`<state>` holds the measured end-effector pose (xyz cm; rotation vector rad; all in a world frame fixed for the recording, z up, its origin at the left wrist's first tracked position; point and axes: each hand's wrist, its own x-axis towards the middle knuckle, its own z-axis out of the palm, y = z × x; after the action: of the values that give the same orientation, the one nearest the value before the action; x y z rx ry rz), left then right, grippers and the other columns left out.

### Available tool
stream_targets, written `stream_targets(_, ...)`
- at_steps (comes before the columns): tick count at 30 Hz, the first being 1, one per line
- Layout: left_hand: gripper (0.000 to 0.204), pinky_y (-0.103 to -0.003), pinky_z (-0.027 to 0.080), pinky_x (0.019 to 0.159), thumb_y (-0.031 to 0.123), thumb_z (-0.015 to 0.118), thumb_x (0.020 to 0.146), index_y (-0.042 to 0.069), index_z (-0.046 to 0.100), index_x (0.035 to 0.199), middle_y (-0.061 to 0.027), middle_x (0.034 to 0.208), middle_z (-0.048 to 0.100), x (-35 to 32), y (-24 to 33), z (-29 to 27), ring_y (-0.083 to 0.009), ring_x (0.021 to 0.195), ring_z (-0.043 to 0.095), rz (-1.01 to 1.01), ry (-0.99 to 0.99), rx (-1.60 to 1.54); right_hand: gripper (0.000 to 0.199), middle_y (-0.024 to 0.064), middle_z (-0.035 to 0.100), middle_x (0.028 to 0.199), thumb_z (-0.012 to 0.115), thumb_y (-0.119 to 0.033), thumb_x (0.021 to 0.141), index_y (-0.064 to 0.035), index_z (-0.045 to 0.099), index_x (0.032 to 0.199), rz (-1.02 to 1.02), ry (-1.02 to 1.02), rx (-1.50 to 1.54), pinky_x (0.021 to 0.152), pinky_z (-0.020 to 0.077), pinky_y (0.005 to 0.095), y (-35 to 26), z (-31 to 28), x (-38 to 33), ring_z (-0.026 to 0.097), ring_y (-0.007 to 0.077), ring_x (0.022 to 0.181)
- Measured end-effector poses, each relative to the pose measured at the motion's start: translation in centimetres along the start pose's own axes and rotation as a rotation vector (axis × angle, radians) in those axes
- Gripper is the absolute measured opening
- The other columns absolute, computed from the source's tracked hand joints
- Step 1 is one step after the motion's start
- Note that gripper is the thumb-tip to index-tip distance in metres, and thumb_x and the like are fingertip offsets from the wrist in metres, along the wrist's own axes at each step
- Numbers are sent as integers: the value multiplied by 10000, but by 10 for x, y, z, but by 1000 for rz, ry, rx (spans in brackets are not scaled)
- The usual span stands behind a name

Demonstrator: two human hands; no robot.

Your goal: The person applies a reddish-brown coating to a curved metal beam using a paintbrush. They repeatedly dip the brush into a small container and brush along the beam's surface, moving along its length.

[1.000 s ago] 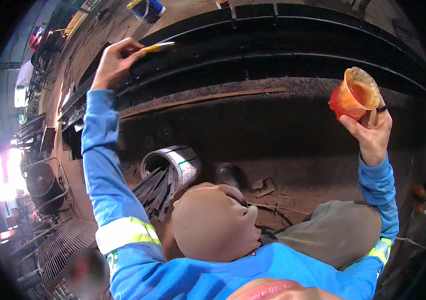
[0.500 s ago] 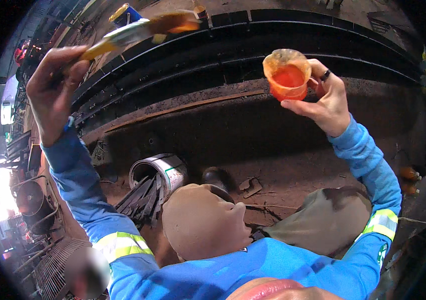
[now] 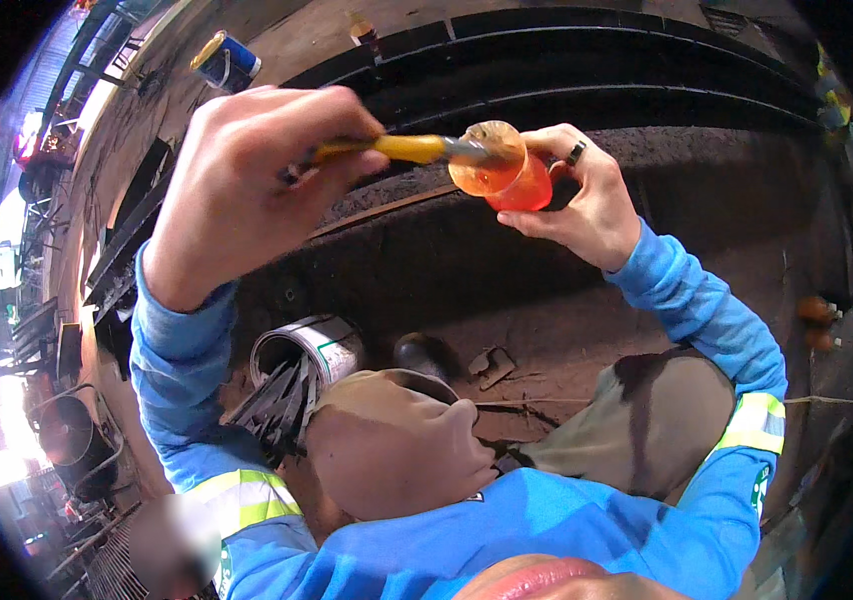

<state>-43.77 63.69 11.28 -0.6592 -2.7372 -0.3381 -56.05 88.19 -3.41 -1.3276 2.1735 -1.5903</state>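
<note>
My left hand (image 3: 252,170) is closed round the yellow handle of a paintbrush (image 3: 413,149). The brush points to the right, and its bristle end is down inside the mouth of a small clear plastic cup (image 3: 529,188). Orange-red paint fills the lower part of that cup, and smears coat its inner wall. My right hand (image 3: 592,195) grips the cup from its right side, thumb below and fingers behind, holding it tilted towards the brush. A dark ring is on one finger. The bristles themselves are mostly hidden in the cup.
Long black metal beams (image 3: 587,60) run across behind my hands. A blue can (image 3: 227,62) stands at the far left. Near my knee, a white bucket (image 3: 332,340) lies tipped with dark metal strips (image 3: 292,400) spilling out. A thin wooden strip (image 3: 387,212) lies before the beams.
The paintbrush has come from the upper left, above the beams, down and right into the cup. My right hand has brought the cup slightly left and tilted it towards the brush.
</note>
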Motion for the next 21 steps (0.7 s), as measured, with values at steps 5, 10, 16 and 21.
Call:
stream_targets(5, 120, -332, 469, 560, 127, 757, 821, 61, 670, 870, -86, 696, 629, -4, 6, 13, -240, 608, 605, -80, -76, 88, 557, 111, 604, 1066, 861, -158, 654, -28, 638, 1148, 23, 22, -11, 830, 522, 342, -3, 2, 1, 627, 236, 967)
stream_targets(10, 93, -312, 474, 566, 120, 713, 858, 42, 663, 867, -99, 685, 631, 7, 6, 34, -235, 600, 609, -77, -99, 37, 557, 128, 604, 1063, 851, -118, 643, -25, 643, 1151, -58, 0, -98, 858, 522, 361, -2, 4, 0, 630, 268, 965)
stream_targets(16, 166, -247, 451, 657, 148, 717, 867, -12, 684, 900, -52, 784, 659, -12, -9, 17, -99, 720, 582, -499, -90, -365, 571, 94, 617, 1057, 867, -125, 629, -60, 642, 1149, -16, 65, -174, 792, 518, 327, 6, 3, -1, 629, 232, 950)
stream_targets(21, 197, -228, 466, 728, 188, 700, 893, -8, 687, 909, -47, 812, 662, -29, -20, 18, -94, 764, 592, -628, 11, -448, 584, 77, 622, 1039, 884, -148, 630, -77, 641, 1156, 23, 103, -167, 741, 520, 305, 22, 5, -3, 627, 198, 928)
